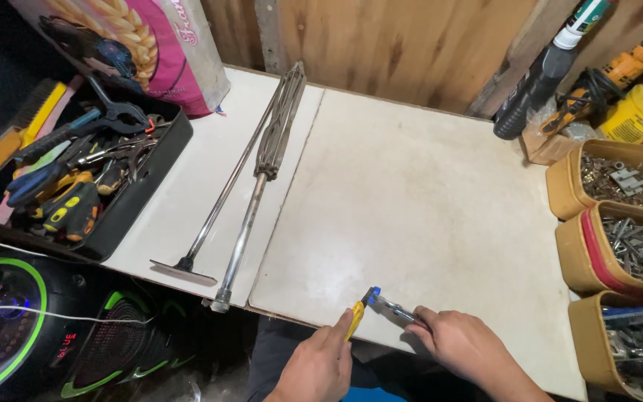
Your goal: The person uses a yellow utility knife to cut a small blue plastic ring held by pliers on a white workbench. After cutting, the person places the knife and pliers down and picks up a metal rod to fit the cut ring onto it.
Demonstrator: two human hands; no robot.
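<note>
- Two hands of mine share one tool: my left hand [320, 362] pinches the yellow handle tip, my right hand [459, 344] is closed around the metal end.
- Between them the small yellow-and-blue tool [370, 301] lies at the white board's [411, 193] near edge, its long axis running left-right, tilted slightly toward the right hand.
- Both hands touch it; neither is nearer.
- Left of the board lie two long metal rods [251, 179]; further left, a black tool tray [132, 197].

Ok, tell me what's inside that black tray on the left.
The black tray holds a heap of hand tools: a black spring clamp, blue-handled pliers, black-and-yellow handles. What lies underneath the heap is covered.
</note>
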